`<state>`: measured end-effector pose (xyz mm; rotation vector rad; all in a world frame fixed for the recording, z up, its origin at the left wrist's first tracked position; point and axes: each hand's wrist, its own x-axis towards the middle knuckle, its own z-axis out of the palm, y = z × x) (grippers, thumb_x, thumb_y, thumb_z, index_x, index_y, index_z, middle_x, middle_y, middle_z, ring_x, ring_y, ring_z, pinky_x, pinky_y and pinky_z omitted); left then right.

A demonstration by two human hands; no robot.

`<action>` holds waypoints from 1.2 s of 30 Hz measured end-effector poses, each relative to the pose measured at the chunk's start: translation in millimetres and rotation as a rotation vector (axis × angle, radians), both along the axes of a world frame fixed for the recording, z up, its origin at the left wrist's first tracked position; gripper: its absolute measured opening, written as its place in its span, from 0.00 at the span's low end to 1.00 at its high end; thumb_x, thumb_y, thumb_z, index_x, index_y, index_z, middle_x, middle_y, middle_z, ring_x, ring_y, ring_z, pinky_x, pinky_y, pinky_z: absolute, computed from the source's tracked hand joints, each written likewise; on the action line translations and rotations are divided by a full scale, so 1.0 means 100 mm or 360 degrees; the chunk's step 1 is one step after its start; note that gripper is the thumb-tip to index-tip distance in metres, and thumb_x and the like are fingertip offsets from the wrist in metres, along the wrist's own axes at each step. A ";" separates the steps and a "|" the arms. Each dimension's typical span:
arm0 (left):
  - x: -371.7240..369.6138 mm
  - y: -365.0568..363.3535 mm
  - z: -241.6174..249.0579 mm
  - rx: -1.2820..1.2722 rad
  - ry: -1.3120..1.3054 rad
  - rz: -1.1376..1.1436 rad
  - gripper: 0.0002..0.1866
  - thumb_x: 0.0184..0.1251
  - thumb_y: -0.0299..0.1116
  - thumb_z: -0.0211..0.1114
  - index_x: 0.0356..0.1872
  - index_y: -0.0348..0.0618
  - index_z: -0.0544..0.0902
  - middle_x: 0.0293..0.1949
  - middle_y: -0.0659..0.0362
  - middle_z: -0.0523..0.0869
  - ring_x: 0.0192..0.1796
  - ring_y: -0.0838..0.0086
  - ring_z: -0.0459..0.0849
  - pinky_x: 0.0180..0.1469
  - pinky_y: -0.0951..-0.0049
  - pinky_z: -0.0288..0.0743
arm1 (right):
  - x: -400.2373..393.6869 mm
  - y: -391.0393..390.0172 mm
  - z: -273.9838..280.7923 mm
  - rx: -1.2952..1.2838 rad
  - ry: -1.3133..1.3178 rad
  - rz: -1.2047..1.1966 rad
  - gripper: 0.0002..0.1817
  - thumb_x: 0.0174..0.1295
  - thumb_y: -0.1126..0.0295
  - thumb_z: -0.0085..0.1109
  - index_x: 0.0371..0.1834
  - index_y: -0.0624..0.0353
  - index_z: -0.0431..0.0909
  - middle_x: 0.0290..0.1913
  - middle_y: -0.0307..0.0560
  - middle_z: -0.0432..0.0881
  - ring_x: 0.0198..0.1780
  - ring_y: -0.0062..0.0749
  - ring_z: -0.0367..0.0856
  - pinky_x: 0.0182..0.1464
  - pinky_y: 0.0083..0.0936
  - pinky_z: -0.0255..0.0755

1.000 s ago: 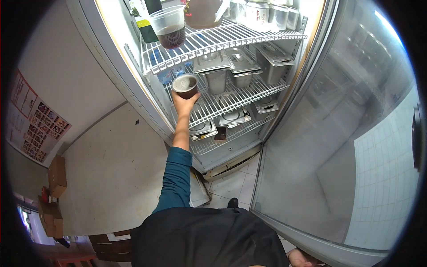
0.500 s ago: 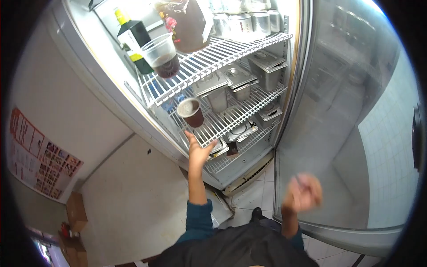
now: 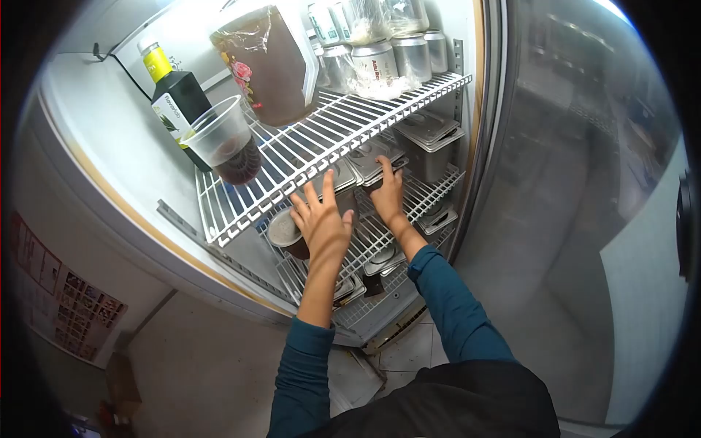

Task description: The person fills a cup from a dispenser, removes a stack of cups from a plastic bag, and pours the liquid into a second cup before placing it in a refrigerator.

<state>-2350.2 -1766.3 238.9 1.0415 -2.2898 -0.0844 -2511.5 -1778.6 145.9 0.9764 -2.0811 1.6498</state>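
Observation:
My left hand point(image 3: 326, 228) is open, its fingers spread in front of a lidded steel food pan point(image 3: 342, 181) on the middle shelf. It is just right of a brown cup with a pale top point(image 3: 283, 229), which it partly hides. Farther right, my right hand point(image 3: 390, 194) has its fingers bent around the front edge of another lidded steel food pan point(image 3: 365, 155). The upper shelf's front edge hangs just above both hands. Parts of both pans are hidden by the shelf and my hands.
The upper wire shelf point(image 3: 328, 142) bears a clear cup of dark liquid point(image 3: 232, 146), a dark bottle point(image 3: 179, 102), a big brown-filled jug point(image 3: 266, 69) and several cans point(image 3: 374, 62). Another steel pan point(image 3: 431, 135) stands at right. The glass door point(image 3: 555, 219) is open.
My left hand has risen from the shelf below the brown cup to the steel pans. My right hand has come up from beside the door to a pan. The view has moved closer to the fridge.

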 end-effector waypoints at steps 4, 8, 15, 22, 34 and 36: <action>-0.13 -0.20 -0.13 -0.0062 0.0202 -0.0151 0.30 0.40 0.22 0.65 0.50 0.51 0.68 0.54 0.55 0.66 0.59 0.52 0.58 0.61 0.60 0.56 | -0.18 -0.37 0.02 0.0082 -0.0109 -0.0114 0.35 0.39 0.81 0.54 0.55 0.45 0.61 0.45 0.62 0.66 0.47 0.59 0.68 0.48 0.44 0.63; -0.17 -0.26 -0.16 -0.0152 0.0331 -0.0325 0.28 0.38 0.16 0.59 0.47 0.47 0.69 0.51 0.54 0.69 0.55 0.54 0.62 0.58 0.61 0.57 | -0.37 -0.73 0.03 0.0149 -0.0169 -0.0181 0.34 0.41 0.79 0.58 0.56 0.46 0.60 0.51 0.65 0.62 0.56 0.60 0.60 0.54 0.47 0.57; -0.36 -0.47 -0.27 -0.0332 0.0440 -0.0342 0.20 0.44 0.16 0.54 0.43 0.42 0.72 0.46 0.53 0.72 0.51 0.54 0.65 0.56 0.61 0.58 | -0.91 -1.27 -0.12 0.0223 0.0057 -0.0263 0.31 0.46 0.71 0.60 0.56 0.53 0.60 0.54 0.64 0.61 0.57 0.57 0.61 0.54 0.44 0.60; -0.61 -0.50 -0.21 -0.0160 0.0464 -0.0320 0.18 0.48 0.21 0.56 0.44 0.41 0.74 0.48 0.50 0.73 0.52 0.50 0.65 0.56 0.58 0.59 | -1.52 -1.59 -0.49 0.0356 0.0055 0.0241 0.35 0.50 0.73 0.54 0.62 0.58 0.50 0.60 0.73 0.50 0.62 0.63 0.52 0.60 0.44 0.55; -0.66 -0.37 -0.14 -0.0187 0.0221 -0.0036 0.25 0.49 0.36 0.65 0.48 0.38 0.69 0.47 0.45 0.72 0.52 0.48 0.67 0.55 0.53 0.60 | -0.08 0.77 -0.02 0.0253 -0.0300 0.0888 0.41 0.50 0.73 0.59 0.65 0.58 0.45 0.64 0.59 0.52 0.66 0.50 0.50 0.64 0.36 0.50; -0.38 -0.11 -0.04 -0.0132 0.0206 -0.0033 0.31 0.49 0.38 0.65 0.55 0.39 0.65 0.55 0.45 0.66 0.59 0.48 0.60 0.60 0.52 0.53 | 0.26 1.24 0.03 0.0030 -0.0494 0.0957 0.34 0.52 0.74 0.57 0.62 0.61 0.54 0.61 0.56 0.59 0.63 0.43 0.58 0.61 0.33 0.56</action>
